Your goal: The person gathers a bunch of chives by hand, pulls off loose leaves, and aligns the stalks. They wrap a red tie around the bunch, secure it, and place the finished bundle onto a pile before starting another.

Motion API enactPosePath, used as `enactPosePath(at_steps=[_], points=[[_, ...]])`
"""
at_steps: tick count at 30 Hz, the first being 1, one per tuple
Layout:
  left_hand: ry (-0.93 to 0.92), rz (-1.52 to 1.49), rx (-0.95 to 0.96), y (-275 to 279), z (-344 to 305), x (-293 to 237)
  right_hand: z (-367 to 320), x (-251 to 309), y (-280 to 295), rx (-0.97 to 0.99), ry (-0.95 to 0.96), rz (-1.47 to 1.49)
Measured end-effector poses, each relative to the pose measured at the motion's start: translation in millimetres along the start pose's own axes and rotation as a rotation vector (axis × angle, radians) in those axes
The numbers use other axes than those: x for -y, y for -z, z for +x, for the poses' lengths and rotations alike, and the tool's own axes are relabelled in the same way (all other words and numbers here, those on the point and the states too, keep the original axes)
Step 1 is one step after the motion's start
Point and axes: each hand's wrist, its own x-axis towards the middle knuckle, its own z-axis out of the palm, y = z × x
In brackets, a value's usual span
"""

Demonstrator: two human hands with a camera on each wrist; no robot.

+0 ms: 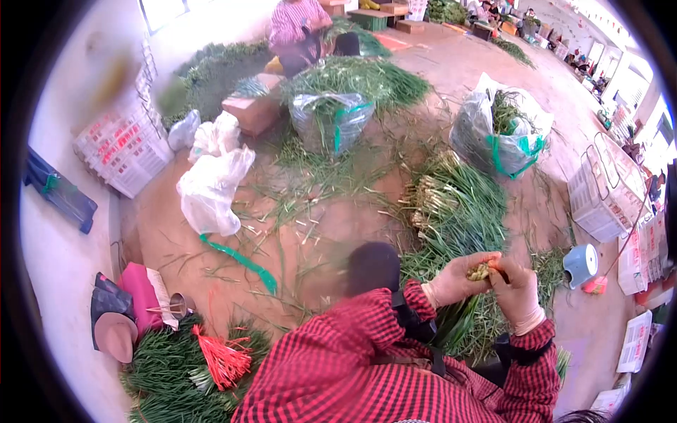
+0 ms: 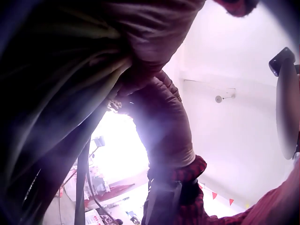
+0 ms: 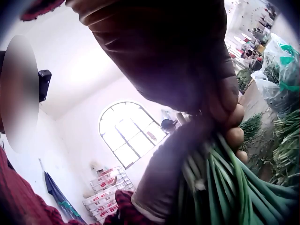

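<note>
In the head view my gloved left hand (image 1: 451,283) grips a bunch of green onions (image 1: 479,272), its pale root ends upward and its leaves hanging below. My gloved right hand (image 1: 518,295) meets it from the right, thumb and fingers curled at the bunch's top. A small orange-red patch shows between the fingertips there; I cannot tell what it is. The right wrist view shows long green leaves (image 3: 229,183) spreading beneath the wrapped fingers (image 3: 236,136). Dark, blurred leaves (image 2: 51,122) fill the left side of the left wrist view.
A heap of green onions (image 1: 458,204) lies just beyond my hands. Red ties (image 1: 222,359) rest on tied bundles (image 1: 169,374) at lower left. Plastic bags of greens (image 1: 501,130) stand farther out, with a blue stool (image 1: 580,265) and white crates (image 1: 606,187) at right. Another person (image 1: 300,32) sits opposite.
</note>
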Motion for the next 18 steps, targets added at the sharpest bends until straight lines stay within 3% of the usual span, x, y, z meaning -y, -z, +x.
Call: enactPosePath(at_steps=[2, 4, 6, 9, 13, 18], points=[[0.04, -0.178, -0.027, 5.9, -4.9, 0.0, 7.2, 8.3, 1.2, 0.087, -0.021, -0.038], [-0.094, -0.096, -0.249, 19.4, 0.0, -17.8, 27.1, 34.4, -7.0, -0.029, 0.31, -0.19], [-0.049, -0.091, -0.335, 48.0, 0.0, -44.4, 27.8, 30.2, -28.5, -0.048, 0.2, -0.038], [-0.115, -0.245, -0.587, 82.8, -6.1, -84.0, 15.4, -22.8, -49.0, 0.376, -0.123, 0.131], [-0.367, -0.471, -0.709, 124.1, -17.8, -83.9, 6.4, -87.5, -39.5, 0.297, -0.274, -0.029], [-0.394, -0.455, -0.763, 141.7, -25.1, -67.1, -16.5, -128.3, -2.0, 0.108, -0.554, -0.497]])
